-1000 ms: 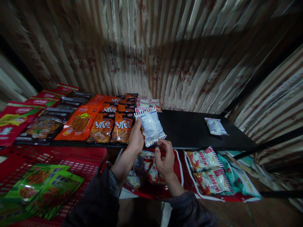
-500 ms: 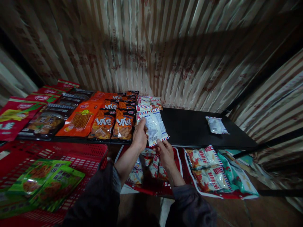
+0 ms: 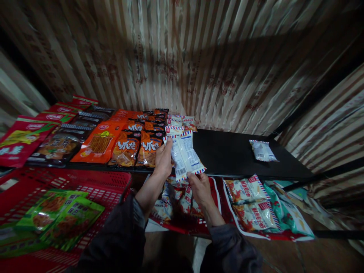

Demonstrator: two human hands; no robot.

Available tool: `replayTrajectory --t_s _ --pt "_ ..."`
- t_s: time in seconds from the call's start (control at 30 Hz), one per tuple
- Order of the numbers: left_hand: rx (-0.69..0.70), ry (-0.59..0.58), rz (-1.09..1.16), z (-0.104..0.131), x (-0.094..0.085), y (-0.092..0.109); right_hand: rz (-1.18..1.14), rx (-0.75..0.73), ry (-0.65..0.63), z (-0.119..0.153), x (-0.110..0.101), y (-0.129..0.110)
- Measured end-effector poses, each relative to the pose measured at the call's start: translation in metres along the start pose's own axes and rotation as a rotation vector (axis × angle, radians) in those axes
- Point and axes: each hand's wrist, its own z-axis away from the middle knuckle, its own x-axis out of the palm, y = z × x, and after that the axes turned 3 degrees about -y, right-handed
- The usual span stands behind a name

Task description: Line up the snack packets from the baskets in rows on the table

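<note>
A white snack bag [image 3: 186,155] with red-and-blue striped ends is held between my two hands, its printed back and barcode facing me. My left hand [image 3: 163,159] grips its left side. With thumb and fingers, my right hand [image 3: 200,185] pinches its lower edge. Just behind it on the black shelf [image 3: 224,151] lie similar white bags [image 3: 189,123], partly covered by the held one. Orange-and-black snack bags [image 3: 150,148] stand in rows left of my left hand. Below my hands, a red basket [image 3: 217,197] holds more white bags.
Orange bags [image 3: 98,142], dark bags [image 3: 57,142] and red bags [image 3: 25,138] line the shelf's left. One white bag [image 3: 262,150] lies face down at right. A red basket [image 3: 113,182] with green bags [image 3: 71,220] stands lower left; another basket [image 3: 236,223] holds white and teal bags.
The held bag has come slightly lower and toward me, still in both hands. The whole view has shifted a little, so the shelf goods appear slightly further right.
</note>
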Motion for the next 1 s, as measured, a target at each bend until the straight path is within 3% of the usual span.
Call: replayTrajectory --t_s 0.2,0.47,0.73,0.87,1.0 --pt "-0.058 0.071 -0.057 -0.003 -0.003 0.003 0.024 0.043 0.010 -0.001 0.001 -0.004" --pt "-0.069 0.069 -0.074 -0.004 -0.005 0.006 0.019 0.063 -0.008 0.000 -0.002 0.000" --pt "-0.066 0.073 0.025 -0.008 -0.007 0.009 -0.024 -0.050 0.163 -0.007 -0.003 -0.002" --pt "-0.077 0.034 0.015 -0.007 -0.008 0.011 -0.010 -0.088 0.223 -0.009 -0.007 -0.006" --pt "-0.082 -0.064 0.023 -0.005 -0.008 0.016 0.077 -0.095 0.192 -0.007 -0.012 -0.004"
